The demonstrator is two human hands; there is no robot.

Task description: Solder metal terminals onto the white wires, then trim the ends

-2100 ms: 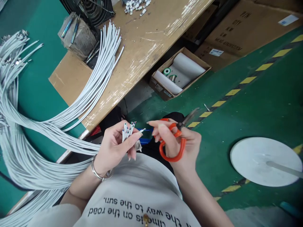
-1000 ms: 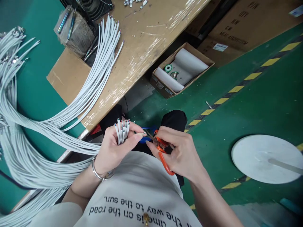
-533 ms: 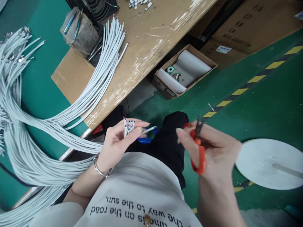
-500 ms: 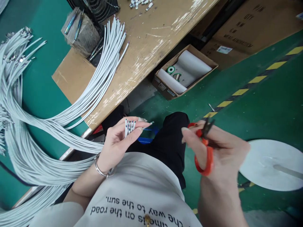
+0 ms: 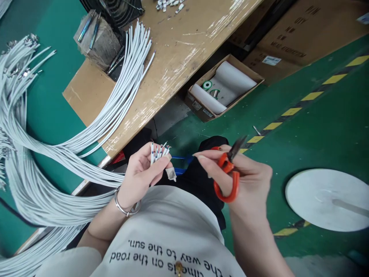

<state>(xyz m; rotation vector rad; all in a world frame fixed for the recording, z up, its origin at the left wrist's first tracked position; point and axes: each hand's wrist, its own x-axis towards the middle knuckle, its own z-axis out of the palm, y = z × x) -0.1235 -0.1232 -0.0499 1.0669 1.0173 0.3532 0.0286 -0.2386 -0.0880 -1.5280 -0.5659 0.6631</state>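
Note:
My left hand (image 5: 141, 173) is closed round the ends of a bundle of white cables (image 5: 157, 152), whose stripped tips with coloured cores point up between thumb and fingers. The cables trail left in a long sweep (image 5: 43, 181) over the bench edge. My right hand (image 5: 245, 181) grips orange-handled scissors (image 5: 227, 177), blades pointing up and to the right, a short way right of the cable tips and not touching them. A silver bangle (image 5: 123, 206) sits on my left wrist.
A wooden bench (image 5: 178, 54) carries a second fan of white cables (image 5: 121, 96), a wrapped block with tools (image 5: 96, 38) and small white parts (image 5: 168, 4). On the green floor are an open carton with white rolls (image 5: 223, 88), larger boxes (image 5: 302, 34) and a white disc (image 5: 325, 200).
My right hand with the scissors swung out to the right, away from the cable tips, and has come partway back toward them. My left hand kept hold of the bundle.

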